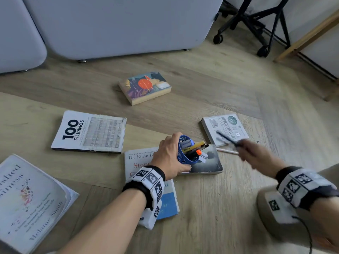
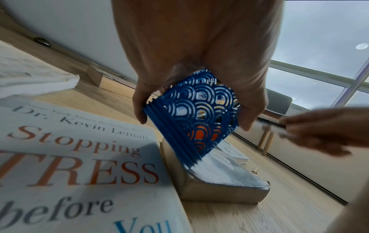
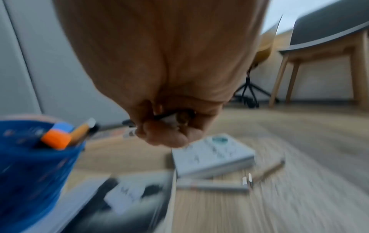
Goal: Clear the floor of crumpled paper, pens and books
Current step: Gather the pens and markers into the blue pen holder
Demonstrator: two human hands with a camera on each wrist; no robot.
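Six books, head view: "100 Filipinos" book (image 1: pixel 89 132), patterned novel (image 1: pixel 145 87) nearer the grey sofa (image 1: pixel 110 24), "Investing 101" book (image 1: pixel 224 129), "Stopping Stress" book (image 1: pixel 145 162), dark-cover book (image 1: pixel 207 162), and a white book (image 1: pixel 27 198) at lower left, all on the wood floor (image 1: pixel 201 208).
Left hand, head view: left hand (image 1: pixel 169 156) wraps around a blue pen holder (image 1: pixel 186 153), tilted, over the dark-cover book; yellow, black and orange-capped pens stick out of it.
Right hand, head view: right hand (image 1: pixel 255 154), blurred, closed on a dark pen (image 1: pixel 226 138) over the "Investing 101" book.
Loose pen, head view: white pen (image 1: pixel 227 150) on the floor between the two right-side books.
Left wrist view only: holder's bottom edge touches the dark-cover book; cut-out wave pattern; thumb and fingers (image 2: pixel 249 113) clasp both sides; full "Stopping Stress" title readable; window (image 2: pixel 319 55) behind.
Right wrist view only: heavy blur; fingers curled over the dark pen; a second, tan pen (image 3: pixel 269 170) beside the white one, their tips close together; wooden chair legs (image 3: pixel 283 78).
Crumpled paper: none identifiable in any view.
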